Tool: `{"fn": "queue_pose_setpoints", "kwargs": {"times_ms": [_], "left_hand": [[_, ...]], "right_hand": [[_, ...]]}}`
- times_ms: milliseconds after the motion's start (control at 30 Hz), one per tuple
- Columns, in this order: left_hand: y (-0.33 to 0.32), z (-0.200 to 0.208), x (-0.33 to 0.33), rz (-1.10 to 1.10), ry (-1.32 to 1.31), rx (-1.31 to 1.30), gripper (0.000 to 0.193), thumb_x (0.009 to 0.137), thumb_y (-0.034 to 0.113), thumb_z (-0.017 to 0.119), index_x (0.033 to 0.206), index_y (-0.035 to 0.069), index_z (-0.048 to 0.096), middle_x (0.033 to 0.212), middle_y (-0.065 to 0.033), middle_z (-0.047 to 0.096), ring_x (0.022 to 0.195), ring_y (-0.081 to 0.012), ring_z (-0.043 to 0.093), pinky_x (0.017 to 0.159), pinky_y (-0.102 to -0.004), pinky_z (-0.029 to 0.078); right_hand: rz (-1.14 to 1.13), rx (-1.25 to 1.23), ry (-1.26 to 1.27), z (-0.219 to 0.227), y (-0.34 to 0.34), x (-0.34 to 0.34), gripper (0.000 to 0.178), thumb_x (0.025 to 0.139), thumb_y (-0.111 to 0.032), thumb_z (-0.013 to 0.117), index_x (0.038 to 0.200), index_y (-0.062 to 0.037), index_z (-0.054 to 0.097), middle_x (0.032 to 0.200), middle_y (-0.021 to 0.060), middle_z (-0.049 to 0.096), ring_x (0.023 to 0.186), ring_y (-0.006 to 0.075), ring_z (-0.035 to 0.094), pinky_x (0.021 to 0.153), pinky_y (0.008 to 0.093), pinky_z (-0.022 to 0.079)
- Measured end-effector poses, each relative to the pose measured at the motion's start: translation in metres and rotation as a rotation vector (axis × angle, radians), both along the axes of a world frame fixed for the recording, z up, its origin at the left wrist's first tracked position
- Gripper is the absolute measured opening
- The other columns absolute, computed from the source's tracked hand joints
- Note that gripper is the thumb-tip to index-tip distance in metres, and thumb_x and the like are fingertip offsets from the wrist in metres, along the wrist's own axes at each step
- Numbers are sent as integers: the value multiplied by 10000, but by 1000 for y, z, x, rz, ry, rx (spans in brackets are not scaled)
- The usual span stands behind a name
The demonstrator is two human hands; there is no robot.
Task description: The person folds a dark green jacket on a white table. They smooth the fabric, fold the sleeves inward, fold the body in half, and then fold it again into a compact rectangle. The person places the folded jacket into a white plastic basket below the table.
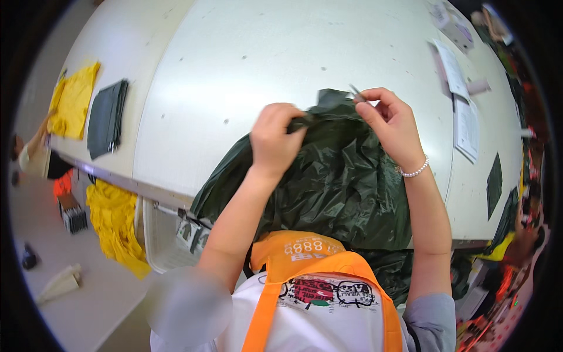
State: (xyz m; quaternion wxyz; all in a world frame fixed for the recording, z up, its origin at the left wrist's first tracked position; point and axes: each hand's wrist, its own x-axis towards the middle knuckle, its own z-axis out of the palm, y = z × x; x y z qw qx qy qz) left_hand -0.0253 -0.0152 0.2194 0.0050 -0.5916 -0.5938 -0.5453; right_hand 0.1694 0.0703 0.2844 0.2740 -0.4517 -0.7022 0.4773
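Observation:
A large piece of thin, shiny dark green fabric (337,190) lies crumpled over the near part of the white table and hangs off its edge towards my orange apron. My left hand (274,138) is closed on the fabric's upper edge, fingers pinched together. To the right, my right hand (394,120) has thumb and fingers closed around a small pointed metal tool (355,91), its tip sticking out beside the same edge. Most of the tool is hidden by the fingers. Between the hands, a short flap of the fabric stands up.
At left on the table (205,70) are yellow cloth (79,100), by another person's arm, and a dark green stack (107,120). Below hang yellow fabric (114,220) and a white basket (161,243). An open booklet (465,126), a box (456,28) and a green piece (494,185) lie right.

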Motion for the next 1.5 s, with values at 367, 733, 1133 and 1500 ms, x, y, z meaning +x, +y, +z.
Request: {"fn": "queue_pose_setpoints", "kwargs": {"times_ms": [367,733,1133,1500], "left_hand": [[67,-14,60,-127,488,-422,607,695,152,780,1227,29,515,1233,-170,526,1160,-350,463,987,-430,373],[221,-116,257,-675,476,-830,717,714,298,773,1279,-27,474,1064,-161,607,985,-276,578,841,-359,460],[105,-98,135,-131,45,-797,186,829,171,689,918,22,621,564,-32,529,510,-91,475,502,-250,391],[40,-120,233,-40,85,-1297,908,730,512,719,1262,-130,361,1193,-317,514,1148,-421,501,964,-404,429]], "right_hand": [[-813,101,-396,-211,19,244,242,827,-148,639,1021,-10,682,879,194,685,807,289,673,752,334,512],[-525,-248,156,-256,77,246,302,765,-67,708,1052,6,649,902,84,678,803,136,606,765,270,489],[-912,232,-897,-285,74,494,299,914,-234,551,1126,-25,577,1113,184,604,1018,309,584,872,369,462],[-321,59,-296,-220,-77,257,346,891,-174,559,1162,37,513,969,242,568,887,415,554,776,467,455]]}}
